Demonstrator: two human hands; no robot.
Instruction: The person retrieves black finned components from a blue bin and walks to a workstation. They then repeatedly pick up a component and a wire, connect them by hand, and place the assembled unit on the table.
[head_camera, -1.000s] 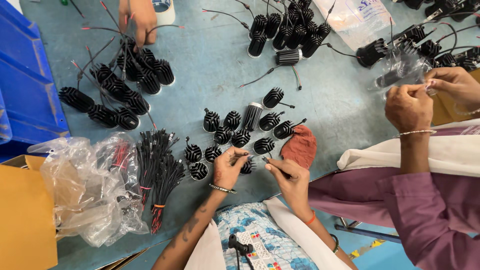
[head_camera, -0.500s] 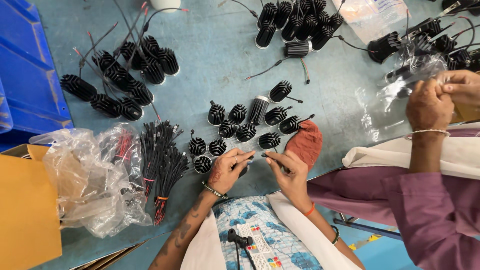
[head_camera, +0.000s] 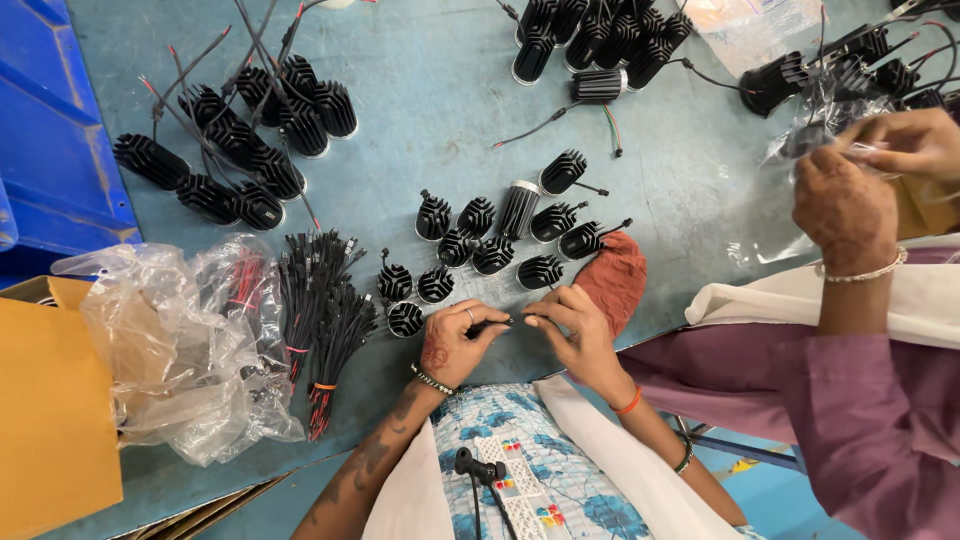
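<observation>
My left hand and my right hand meet just above my lap, at the near edge of the blue-grey table. Between their fingertips they pinch a thin black cable connector, one hand on each end. Just beyond my hands stands a cluster of small black finned heat sinks, several of them upright, with a silver-topped one among them. A rust-red cloth lies beside my right hand.
Bundles of black and red wires lie left of my hands, next to crumpled clear plastic bags and a yellow cardboard box. More finned parts with leads lie at far left and top. A co-worker's hands hold a plastic bag at right. Blue bin at left.
My two hands have drawn together on the connector and sit slightly nearer my body. The co-worker's hands have lifted higher with the plastic bag. The view has shifted slightly.
</observation>
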